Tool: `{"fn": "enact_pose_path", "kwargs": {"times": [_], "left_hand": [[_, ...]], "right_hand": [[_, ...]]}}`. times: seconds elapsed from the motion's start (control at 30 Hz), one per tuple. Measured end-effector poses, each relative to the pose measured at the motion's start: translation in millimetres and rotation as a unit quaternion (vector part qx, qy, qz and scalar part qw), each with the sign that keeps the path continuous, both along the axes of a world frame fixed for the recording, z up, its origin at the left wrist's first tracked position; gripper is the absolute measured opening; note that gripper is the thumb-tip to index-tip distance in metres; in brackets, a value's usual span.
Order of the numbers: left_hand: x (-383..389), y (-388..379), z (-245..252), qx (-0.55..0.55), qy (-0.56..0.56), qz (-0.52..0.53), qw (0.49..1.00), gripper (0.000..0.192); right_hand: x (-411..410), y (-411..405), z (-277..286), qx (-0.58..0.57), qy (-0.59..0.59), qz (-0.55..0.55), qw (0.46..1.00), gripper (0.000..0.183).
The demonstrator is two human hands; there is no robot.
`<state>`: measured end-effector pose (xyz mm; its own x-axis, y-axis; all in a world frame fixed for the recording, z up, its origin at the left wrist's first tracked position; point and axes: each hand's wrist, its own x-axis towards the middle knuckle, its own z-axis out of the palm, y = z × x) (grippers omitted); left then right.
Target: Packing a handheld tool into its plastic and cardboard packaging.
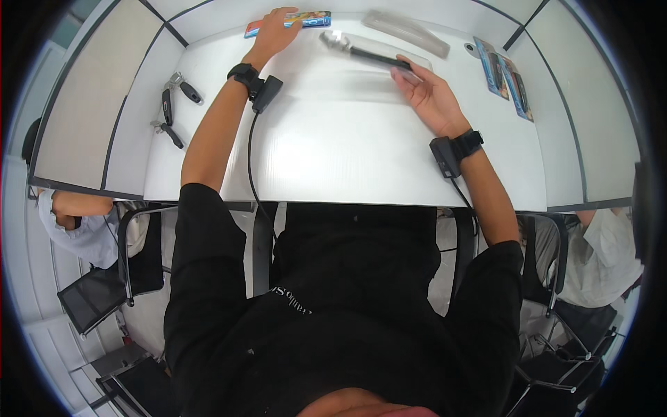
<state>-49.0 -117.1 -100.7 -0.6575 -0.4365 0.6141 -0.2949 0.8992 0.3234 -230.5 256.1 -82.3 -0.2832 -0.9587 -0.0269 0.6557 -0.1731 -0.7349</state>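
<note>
My left hand [273, 36] lies over a colourful printed packaging card [316, 20] near the back wall of the desk. Its fingers cover part of the card, and whether they grip it is unclear. Between the thumb and fingers of my right hand [430, 94] is the end of a black-handled tool [378, 56]. The tool's silvery metal head points left and is blurred. Beneath and around the tool is a clear plastic package [417, 56], with faint edges. Behind it rests a second clear plastic shell [409, 32].
On the left are a can opener [174, 94] with black handles and a smaller black-handled tool [168, 134]. Two blister cards [504, 78] holding black-handled items lie at the right. Panels [578, 88] enclose the white desk [333, 156]. Cables hang from both wrist devices. People sit on either side.
</note>
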Motion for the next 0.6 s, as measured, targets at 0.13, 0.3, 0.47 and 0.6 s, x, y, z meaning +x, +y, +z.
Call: {"fn": "enact_pose_path", "kwargs": {"times": [0.13,0.3,0.47,0.6], "left_hand": [[-7,-18,-14,-0.154,-0.071,0.026,0.985,0.049],[-18,-3,-11,-0.098,-0.188,0.045,0.976,0.034],[0,18,6,-0.182,-0.172,0.03,0.968,0.026],[14,27,34,-0.175,-0.123,0.01,0.977,0.024]], "right_hand": [[-5,-2,-2,-0.021,-0.063,-0.018,0.998,0.037],[-4,1,-3,-0.012,0.012,-0.049,0.999,0.036],[-6,1,-1,0.009,0.021,-0.096,0.995,0.034],[-8,0,-1,0.002,0.016,-0.099,0.995,0.033]]}}
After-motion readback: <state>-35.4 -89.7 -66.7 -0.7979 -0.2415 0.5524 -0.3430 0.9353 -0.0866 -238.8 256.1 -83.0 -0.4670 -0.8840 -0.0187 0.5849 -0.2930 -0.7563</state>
